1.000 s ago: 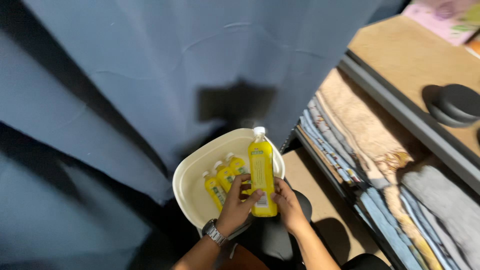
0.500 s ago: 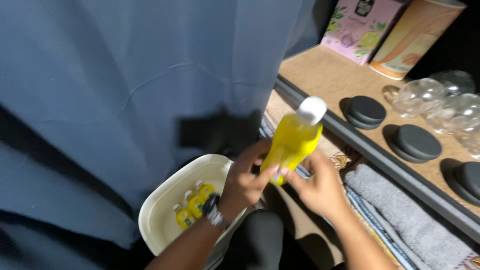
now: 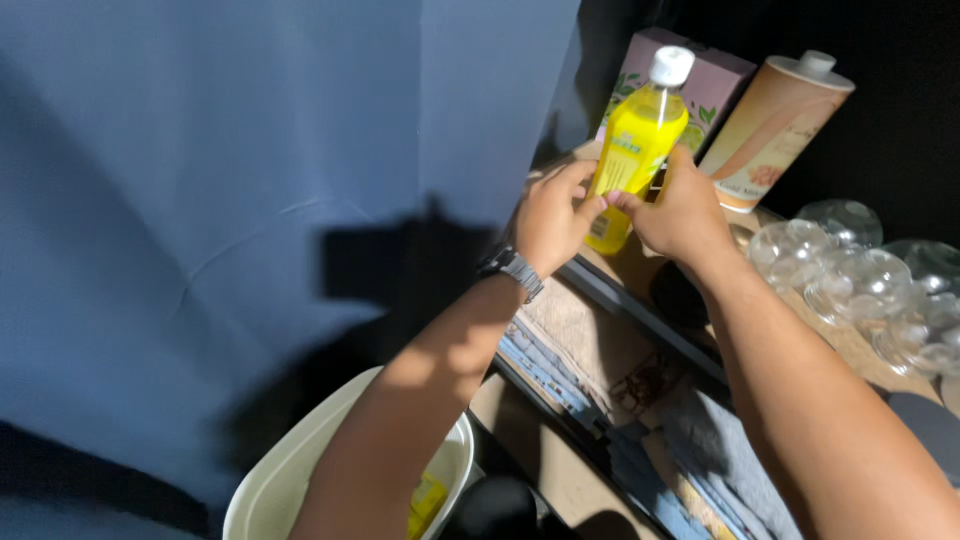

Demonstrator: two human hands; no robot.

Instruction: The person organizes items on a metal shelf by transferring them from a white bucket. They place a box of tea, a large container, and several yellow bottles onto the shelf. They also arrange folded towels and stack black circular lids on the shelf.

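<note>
A yellow drink bottle (image 3: 636,140) with a white cap is held upright, slightly tilted, over the back of a wooden shelf (image 3: 625,265). My left hand (image 3: 552,215) grips its lower part from the left, with a metal watch on the wrist. My right hand (image 3: 680,212) grips it from the right. Below, a cream plastic basin (image 3: 268,495) sits near my left forearm, and a bit of another yellow bottle (image 3: 427,497) shows inside it.
A pink box (image 3: 705,85) and a tan cylindrical container (image 3: 775,130) stand at the shelf's back. Clear glass globes (image 3: 850,270) lie on the shelf at right. Folded towels (image 3: 600,350) fill the level below. A blue curtain (image 3: 250,200) hangs at left.
Both hands have lifted the yellow bottle out of the basin, up and to the right, to the shelf beside the pink box. The view has swung up with them.
</note>
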